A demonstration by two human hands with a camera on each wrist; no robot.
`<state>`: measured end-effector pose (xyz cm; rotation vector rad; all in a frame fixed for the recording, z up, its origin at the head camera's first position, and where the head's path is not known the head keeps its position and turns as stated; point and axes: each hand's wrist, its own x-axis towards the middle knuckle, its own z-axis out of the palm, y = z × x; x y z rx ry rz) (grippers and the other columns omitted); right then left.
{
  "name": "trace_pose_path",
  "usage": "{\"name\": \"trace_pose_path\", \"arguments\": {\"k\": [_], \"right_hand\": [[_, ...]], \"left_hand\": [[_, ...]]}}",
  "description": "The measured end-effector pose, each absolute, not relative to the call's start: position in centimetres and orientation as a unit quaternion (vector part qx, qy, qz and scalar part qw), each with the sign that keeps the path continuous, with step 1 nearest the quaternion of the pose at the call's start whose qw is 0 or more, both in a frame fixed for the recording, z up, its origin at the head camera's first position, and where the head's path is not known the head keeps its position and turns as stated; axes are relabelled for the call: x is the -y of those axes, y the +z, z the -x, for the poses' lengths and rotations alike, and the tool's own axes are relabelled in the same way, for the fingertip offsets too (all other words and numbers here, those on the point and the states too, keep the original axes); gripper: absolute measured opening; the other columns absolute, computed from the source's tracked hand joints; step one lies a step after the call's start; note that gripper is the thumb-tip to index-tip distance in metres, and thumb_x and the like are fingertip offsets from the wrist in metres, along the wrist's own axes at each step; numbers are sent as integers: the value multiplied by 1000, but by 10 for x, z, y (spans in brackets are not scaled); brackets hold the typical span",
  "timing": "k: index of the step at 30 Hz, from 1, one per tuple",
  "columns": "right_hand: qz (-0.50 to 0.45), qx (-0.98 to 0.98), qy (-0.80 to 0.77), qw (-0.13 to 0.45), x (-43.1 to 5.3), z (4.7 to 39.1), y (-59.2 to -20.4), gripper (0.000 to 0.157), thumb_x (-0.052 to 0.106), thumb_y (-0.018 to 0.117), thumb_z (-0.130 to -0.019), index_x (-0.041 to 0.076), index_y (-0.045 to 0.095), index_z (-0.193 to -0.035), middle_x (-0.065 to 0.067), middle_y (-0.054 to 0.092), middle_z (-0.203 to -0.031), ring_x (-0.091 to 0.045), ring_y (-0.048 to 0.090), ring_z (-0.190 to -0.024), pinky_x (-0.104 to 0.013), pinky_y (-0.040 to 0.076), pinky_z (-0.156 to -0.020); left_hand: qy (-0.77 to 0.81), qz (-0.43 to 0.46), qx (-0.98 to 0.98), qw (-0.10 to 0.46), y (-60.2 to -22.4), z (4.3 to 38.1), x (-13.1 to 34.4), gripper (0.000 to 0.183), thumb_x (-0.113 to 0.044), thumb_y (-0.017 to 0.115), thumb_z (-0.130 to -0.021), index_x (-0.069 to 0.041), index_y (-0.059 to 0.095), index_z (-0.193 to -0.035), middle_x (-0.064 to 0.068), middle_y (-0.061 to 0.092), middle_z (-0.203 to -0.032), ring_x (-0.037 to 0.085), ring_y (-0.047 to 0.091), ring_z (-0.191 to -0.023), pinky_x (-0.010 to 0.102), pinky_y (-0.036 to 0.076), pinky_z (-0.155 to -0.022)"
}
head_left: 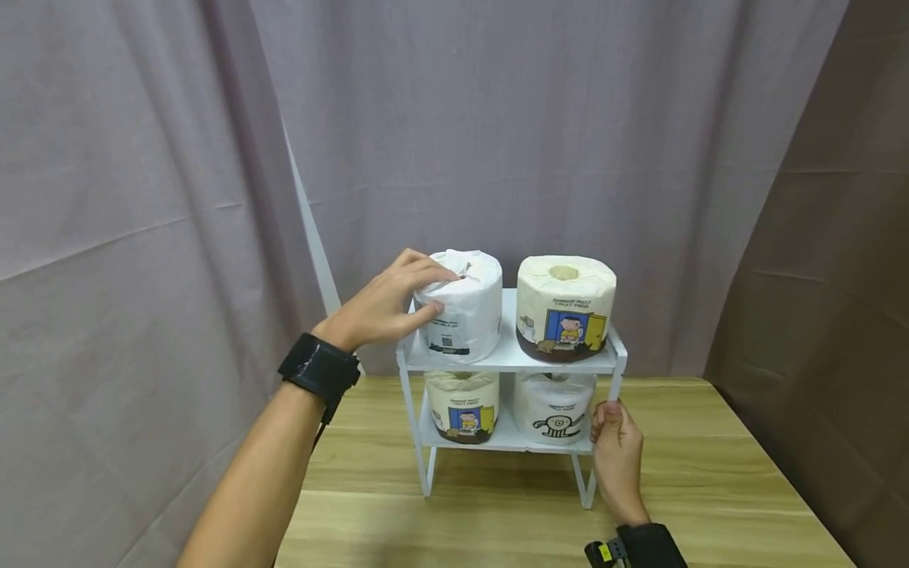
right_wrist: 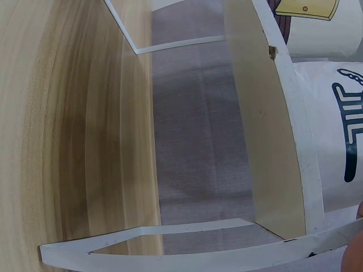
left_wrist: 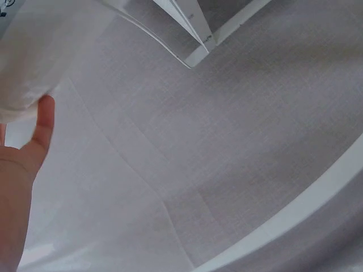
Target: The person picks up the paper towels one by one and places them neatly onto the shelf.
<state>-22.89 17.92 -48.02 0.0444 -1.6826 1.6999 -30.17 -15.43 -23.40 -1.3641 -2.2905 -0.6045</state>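
A white two-tier rack (head_left: 511,366) stands on the wooden table. On its upper shelf, my left hand (head_left: 387,304) holds a white wrapped toilet paper roll (head_left: 472,312) at the left, thumb on the front and fingers over the top. The left wrist view shows the thumb (left_wrist: 44,122) touching the wrapper. To its right sits a cream toilet paper roll (head_left: 566,308) with a cartoon print. Below are another cream roll (head_left: 463,406) and a white roll (head_left: 555,410) with a striped figure. My right hand (head_left: 618,454) grips the rack's right side frame, low at the front.
The wooden table (head_left: 710,465) extends under and around the rack. Grey curtains (head_left: 568,118) hang behind and at the left, and a brown cloth (head_left: 817,315) hangs at the right. In the right wrist view, the rack's thin leg frame (right_wrist: 170,262) reaches the tabletop.
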Motion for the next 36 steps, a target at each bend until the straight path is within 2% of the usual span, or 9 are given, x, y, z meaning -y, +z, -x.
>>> {"name": "trace_pose_path", "arguments": {"k": [8,14,18,23,28,36], "right_hand": [[-26,651,662,370,-180,232,-481,43,19,38,-114,-9,47,-84,3,44,-67,-5,41,-58,-20,36,-54],[-19,652,661,371,-180,235,-481,43,19,38,-115,-10,47,-84,4,44,-67,-6,41,-58,-20,36,-54],[-23,649,666,367,-180,236,-481,42,18,38,-115,-10,47,-85,3,44,-67,-7,41,-58,-21,36,-55],[-25,649,664,370,-182,235,-482,41,18,38,-115,-10,47,-86,3,44,-68,-8,41,-58,-22,35,-54],[-20,660,651,375,-182,231,-481,41,18,37,-115,-9,47,-86,4,43,-68,-6,40,-59,-21,36,-54],[-20,662,643,385,-180,228,-479,43,20,37,-115,-10,48,-86,3,45,-69,-6,42,-60,-20,37,-55]], "left_hand": [[-192,460,840,213,-232,298,146,42,-20,68,-97,-7,67,-137,8,67,-138,26,47,-120,49,41,-102],[-154,424,863,228,-232,292,137,44,-26,66,-100,-10,65,-141,7,65,-141,25,47,-120,50,38,-103],[-138,403,871,243,-232,288,128,44,-30,65,-100,-12,65,-140,6,66,-139,25,47,-121,53,36,-107],[-128,371,882,261,-231,283,115,43,-36,63,-101,-14,66,-139,4,68,-134,25,48,-119,53,35,-106],[-114,345,886,289,-233,279,105,42,-37,61,-102,-14,68,-136,3,70,-127,26,49,-116,56,33,-107],[-121,312,892,305,-236,275,99,43,-40,63,-101,-14,69,-134,5,71,-129,26,50,-111,55,33,-103]]}}
